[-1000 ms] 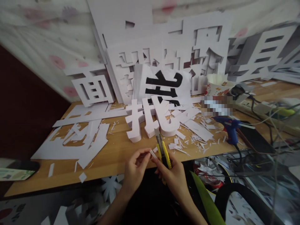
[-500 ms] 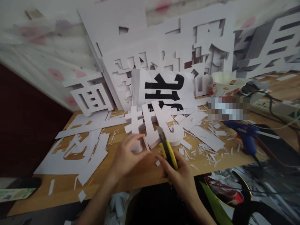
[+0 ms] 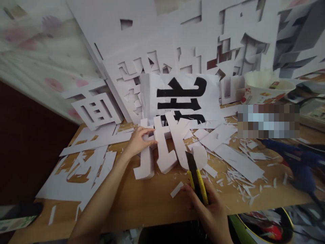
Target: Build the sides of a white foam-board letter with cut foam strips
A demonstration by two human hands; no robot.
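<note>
My left hand (image 3: 139,140) pinches a thin white strip (image 3: 155,136) between thumb and fingers, against the left side of a standing white cut-out character (image 3: 164,145). This character has thick side walls and separate strokes. Wrapped round a yellow and black utility knife (image 3: 197,178), my right hand (image 3: 209,206) is in front of it, the blade out and pointing up and away. A small white piece (image 3: 177,189) shows by the right fingertips; whether they touch it I cannot tell. Behind the character leans a paper sheet (image 3: 149,88) printed with a black character.
White cut-out boards (image 3: 142,37) lean at the back, with another white character (image 3: 96,110) at left. Cut sheets (image 3: 61,189) lie at left, scraps (image 3: 238,162) at right. A paper tub (image 3: 269,89) and a blue glue gun (image 3: 297,159) are at right. A bin (image 3: 289,220) stands below the edge.
My left hand has moved forward with the strip, up to the character's side. My right hand with the knife has shifted slightly right and down. The view has moved closer.
</note>
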